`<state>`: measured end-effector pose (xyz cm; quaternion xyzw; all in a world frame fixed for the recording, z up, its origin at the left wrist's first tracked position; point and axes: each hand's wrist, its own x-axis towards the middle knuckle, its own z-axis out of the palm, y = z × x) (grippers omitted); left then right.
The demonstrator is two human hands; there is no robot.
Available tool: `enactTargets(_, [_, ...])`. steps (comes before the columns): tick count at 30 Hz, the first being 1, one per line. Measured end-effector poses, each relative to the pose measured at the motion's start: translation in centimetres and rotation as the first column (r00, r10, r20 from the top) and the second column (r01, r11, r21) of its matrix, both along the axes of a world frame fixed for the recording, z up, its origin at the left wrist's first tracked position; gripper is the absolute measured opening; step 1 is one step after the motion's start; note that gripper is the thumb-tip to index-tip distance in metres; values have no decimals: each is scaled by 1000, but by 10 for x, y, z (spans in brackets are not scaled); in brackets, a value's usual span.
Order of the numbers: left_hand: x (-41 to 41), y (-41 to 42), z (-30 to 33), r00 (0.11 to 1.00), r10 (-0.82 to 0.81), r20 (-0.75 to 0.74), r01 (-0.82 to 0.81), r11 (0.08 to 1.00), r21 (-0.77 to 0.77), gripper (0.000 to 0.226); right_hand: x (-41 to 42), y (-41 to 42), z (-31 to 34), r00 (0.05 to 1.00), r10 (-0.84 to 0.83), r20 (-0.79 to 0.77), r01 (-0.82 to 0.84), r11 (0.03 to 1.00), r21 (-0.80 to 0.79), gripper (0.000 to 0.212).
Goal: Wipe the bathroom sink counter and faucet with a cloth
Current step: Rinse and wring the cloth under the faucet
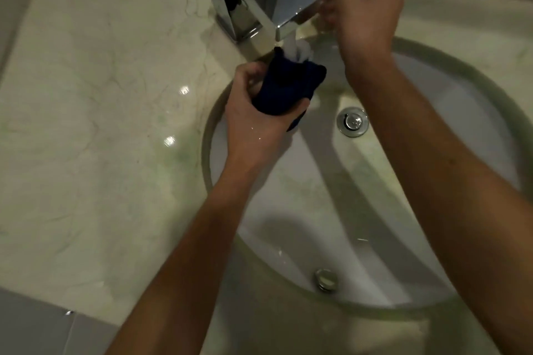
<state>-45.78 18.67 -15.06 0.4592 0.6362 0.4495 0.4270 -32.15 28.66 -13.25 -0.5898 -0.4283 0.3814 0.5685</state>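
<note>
A dark blue cloth (288, 86) is bunched in my left hand (253, 115), held over the back left of the white oval sink (432, 130). Water runs from the spout of the chrome square faucet (259, 0) onto the top of the cloth. My right hand (363, 0) is blurred beside the faucet's right edge, fingers curled near its handle; I cannot tell whether it grips it. The pale marble counter (101, 95) spreads to the left of the sink.
A chrome drain plug (352, 121) sits in the basin floor and an overflow hole (326, 279) in its near wall. Grey floor tiles (34, 326) show past the counter's edge at the lower left.
</note>
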Motion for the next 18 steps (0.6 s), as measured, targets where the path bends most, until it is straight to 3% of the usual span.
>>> enactTargets(2, [4,-1,3,999,9,50,-9,1000,10,66,3,-28,-15,967,-238,-96,230,970,-81,24])
enactTargets(4, [11,-3,6,995,17,96,-15,1000,-22,62,-3,-54,-27,948,-302,-105,269,931,-248,32])
enactTargets(7, [20,-4,5,990,6,139,2,998,-56,52,-20,-68,-31,962,-96,-257,-25,903,-429,49])
enactTargets(10, [20,-4,4,980,-7,198,30,993,-115,52,-21,-57,-20,873,64,-484,-278,880,-386,51])
enactTargets(12, [14,-2,2,980,-70,189,98,985,-141,69,-17,-51,-14,787,180,-590,-434,841,-323,51])
enactTargets(16, [11,1,4,976,-167,140,187,971,-146,81,-9,-42,-12,641,354,-681,-660,707,-254,44])
enactTargets(18, [16,0,5,980,-163,117,175,979,-106,89,-7,-38,-14,657,406,-635,-686,672,-280,43])
